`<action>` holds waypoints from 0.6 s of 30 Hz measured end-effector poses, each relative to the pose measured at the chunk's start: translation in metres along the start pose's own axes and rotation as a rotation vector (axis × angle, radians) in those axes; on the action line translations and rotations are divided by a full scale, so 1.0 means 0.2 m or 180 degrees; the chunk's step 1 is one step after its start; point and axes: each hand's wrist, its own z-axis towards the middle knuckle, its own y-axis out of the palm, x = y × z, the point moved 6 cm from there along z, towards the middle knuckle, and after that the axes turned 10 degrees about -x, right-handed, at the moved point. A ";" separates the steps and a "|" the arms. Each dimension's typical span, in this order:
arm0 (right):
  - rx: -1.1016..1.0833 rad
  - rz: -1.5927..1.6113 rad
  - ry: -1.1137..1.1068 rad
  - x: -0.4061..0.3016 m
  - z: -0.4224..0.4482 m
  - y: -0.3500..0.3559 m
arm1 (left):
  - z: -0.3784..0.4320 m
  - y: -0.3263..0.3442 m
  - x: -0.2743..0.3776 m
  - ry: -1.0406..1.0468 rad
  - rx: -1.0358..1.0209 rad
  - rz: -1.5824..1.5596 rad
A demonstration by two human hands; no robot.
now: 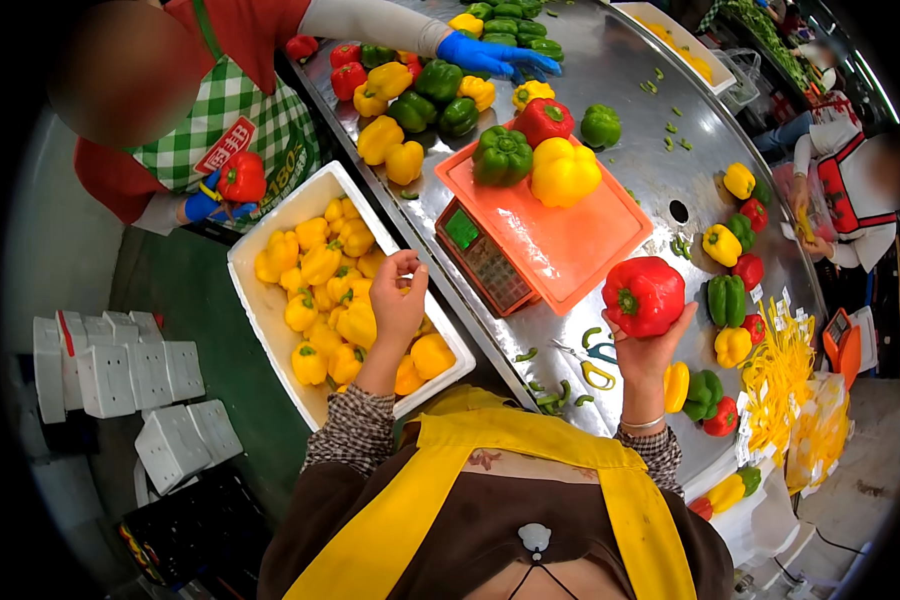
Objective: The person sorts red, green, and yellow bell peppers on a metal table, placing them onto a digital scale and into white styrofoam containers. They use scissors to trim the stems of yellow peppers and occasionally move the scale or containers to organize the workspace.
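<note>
My right hand (649, 352) holds a large red bell pepper (643, 296) by its underside, just right of the scale's orange tray (547, 247). Above a white foam box (270, 341) of yellow bell peppers (321, 264) is my left hand (400, 300), empty, with its fingers curled but not closed. On the tray sit a green bell pepper (502, 156), a red one (544, 122) and a yellow one (565, 172). The digital scale (487, 259) stands on the steel table. Scissors with yellow handles (596, 375) lie near the table's edge beside green stem pieces.
A co-worker in a checked apron (217, 127) reaches over peppers at the table's far left, a red pepper in the other gloved hand. Rows of mixed peppers (726, 300) and yellow labelled strips (776, 382) lie at the right. Another person (855, 180) stands beyond. Foam boxes (105, 379) are stacked left.
</note>
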 end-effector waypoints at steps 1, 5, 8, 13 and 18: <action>0.0029 -0.0036 0.0006 0.00 0.00 0.01 | -0.01 0.00 -0.02 -0.0026 0.0010 -0.0019; -0.0008 -0.0085 0.0012 0.01 0.01 0.03 | -0.04 -0.03 -0.05 -0.0160 0.0105 0.0091; -0.0048 -0.0135 0.0023 0.02 0.04 0.06 | -0.03 -0.04 -0.07 -0.0156 0.0115 0.0053; 0.0031 -0.0120 0.0055 0.05 0.08 0.09 | -0.02 -0.05 -0.10 -0.0191 0.0138 -0.0120; -0.0011 -0.0229 0.0065 0.08 0.12 0.07 | 0.06 -0.04 -0.12 -0.0156 0.0130 -0.0189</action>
